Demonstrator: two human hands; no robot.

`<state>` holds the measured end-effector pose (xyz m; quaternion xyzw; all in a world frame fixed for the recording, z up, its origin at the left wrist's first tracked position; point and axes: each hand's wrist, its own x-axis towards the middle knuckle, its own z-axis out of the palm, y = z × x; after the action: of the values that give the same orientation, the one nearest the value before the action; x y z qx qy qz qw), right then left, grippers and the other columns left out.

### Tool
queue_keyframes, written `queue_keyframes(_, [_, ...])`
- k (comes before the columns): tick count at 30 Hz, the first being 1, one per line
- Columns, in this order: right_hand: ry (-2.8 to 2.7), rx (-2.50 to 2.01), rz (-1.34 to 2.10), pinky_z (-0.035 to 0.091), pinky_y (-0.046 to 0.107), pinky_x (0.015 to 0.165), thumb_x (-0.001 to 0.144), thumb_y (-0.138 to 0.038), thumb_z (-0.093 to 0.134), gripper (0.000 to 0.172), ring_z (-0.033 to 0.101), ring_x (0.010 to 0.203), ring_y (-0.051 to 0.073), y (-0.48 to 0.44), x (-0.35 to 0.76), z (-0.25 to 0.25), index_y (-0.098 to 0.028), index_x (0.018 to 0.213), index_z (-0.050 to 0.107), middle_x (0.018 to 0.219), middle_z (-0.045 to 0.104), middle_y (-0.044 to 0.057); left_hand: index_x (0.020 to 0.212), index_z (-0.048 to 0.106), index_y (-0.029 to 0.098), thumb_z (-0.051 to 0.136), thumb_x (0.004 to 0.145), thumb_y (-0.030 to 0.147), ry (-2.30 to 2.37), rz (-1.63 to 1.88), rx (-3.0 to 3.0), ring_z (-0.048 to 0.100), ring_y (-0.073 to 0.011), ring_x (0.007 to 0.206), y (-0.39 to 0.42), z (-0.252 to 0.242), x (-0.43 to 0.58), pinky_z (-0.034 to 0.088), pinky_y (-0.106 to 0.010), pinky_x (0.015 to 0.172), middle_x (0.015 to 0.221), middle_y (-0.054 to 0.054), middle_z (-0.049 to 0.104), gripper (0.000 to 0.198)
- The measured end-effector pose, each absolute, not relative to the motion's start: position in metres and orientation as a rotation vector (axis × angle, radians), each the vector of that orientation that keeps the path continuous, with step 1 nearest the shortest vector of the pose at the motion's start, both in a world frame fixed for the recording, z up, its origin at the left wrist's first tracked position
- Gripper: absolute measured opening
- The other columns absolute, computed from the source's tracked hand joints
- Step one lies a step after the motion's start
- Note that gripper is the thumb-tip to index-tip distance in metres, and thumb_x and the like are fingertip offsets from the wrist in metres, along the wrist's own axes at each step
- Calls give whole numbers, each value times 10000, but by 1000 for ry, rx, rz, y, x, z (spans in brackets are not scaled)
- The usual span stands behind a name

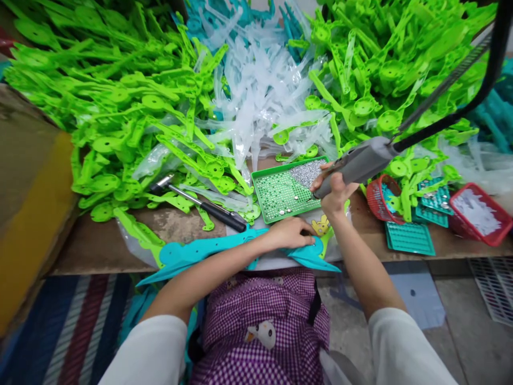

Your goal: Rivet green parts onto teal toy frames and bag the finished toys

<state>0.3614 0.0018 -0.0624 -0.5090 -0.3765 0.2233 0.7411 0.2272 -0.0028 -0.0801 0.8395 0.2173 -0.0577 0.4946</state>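
My right hand (334,190) is closed around a grey powered screwdriver (363,160) with a black cable, its tip down over a green perforated tray (276,195) that holds a heap of small silver screws (306,172). My left hand (290,232) rests palm down, fingers together, on a long teal plastic part (208,251) lying across the table's front edge. A yellow cartoon sticker (320,224) shows between the two hands.
Large heaps of bright green plastic parts (120,101) and clear ones (260,91) fill the back of the table. A hammer (200,203) lies left of the tray. Red baskets (479,214) and teal trays (409,238) sit at the right. A cardboard box (28,203) stands left.
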Motion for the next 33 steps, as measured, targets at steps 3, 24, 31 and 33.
queue_keyframes(3, [-826,-1074,521,392,244,380,717,-640,605,436,496,361,112,1,361,-63,-216,818,575,453,516,-73,1084,733,235,613,825,300,518,-132,2031,660,-226,1002,-3,-80,227,477,-306,881,1142,-36,715,292])
queue_keyframes(24, [-963,-963,675,503,382,460,727,-710,589,494,574,431,208,-141,351,-15,-284,959,687,481,530,-28,1091,731,221,602,826,326,473,-72,2017,654,-188,924,-3,-87,226,461,-271,814,1100,-54,725,313])
queue_keyframes(31, [-951,-1016,671,523,418,551,694,-694,629,448,636,559,253,-143,341,-21,-273,848,632,447,473,-31,1082,737,207,604,815,318,503,-80,2040,653,-188,882,-4,-81,226,456,-273,787,1068,-65,733,318])
queue_keyframes(33, [-942,-1005,695,521,406,538,699,-682,630,451,631,550,244,-142,340,-22,-252,836,623,450,473,-33,1075,741,209,608,810,313,504,-65,2037,653,-188,878,-4,-82,226,453,-272,781,1059,-66,735,315])
